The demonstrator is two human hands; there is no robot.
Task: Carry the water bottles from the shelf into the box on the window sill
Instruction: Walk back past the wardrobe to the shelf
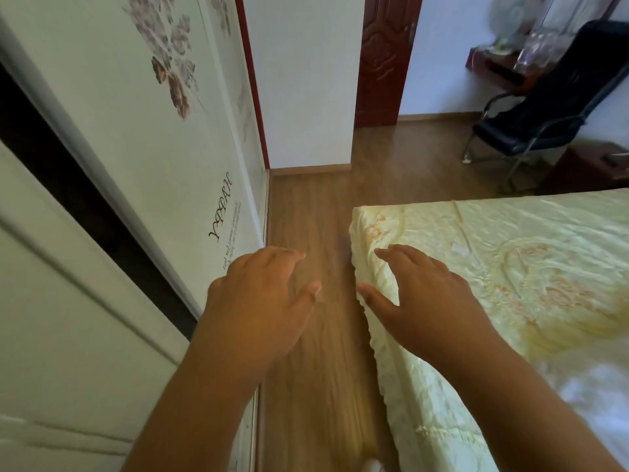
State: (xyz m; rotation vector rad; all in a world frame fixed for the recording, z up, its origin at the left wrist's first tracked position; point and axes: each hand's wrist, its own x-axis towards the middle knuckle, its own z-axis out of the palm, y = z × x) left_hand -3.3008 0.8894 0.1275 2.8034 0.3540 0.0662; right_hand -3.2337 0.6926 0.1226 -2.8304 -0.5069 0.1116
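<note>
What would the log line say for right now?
left hand: open, empty | right hand: open, empty | bottles: not in view | place: wood floor between wardrobe and bed

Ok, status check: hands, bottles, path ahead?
Left hand open, empty. Right hand open, empty. No bottles in view. Pale yellow quilted bed close on right.

Bottles and box lie out of view; left hand [262, 301] and right hand [425, 301] are empty.

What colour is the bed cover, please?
Pale yellow-green bed cover with orange embroidered motifs, seen from the head view.
</note>
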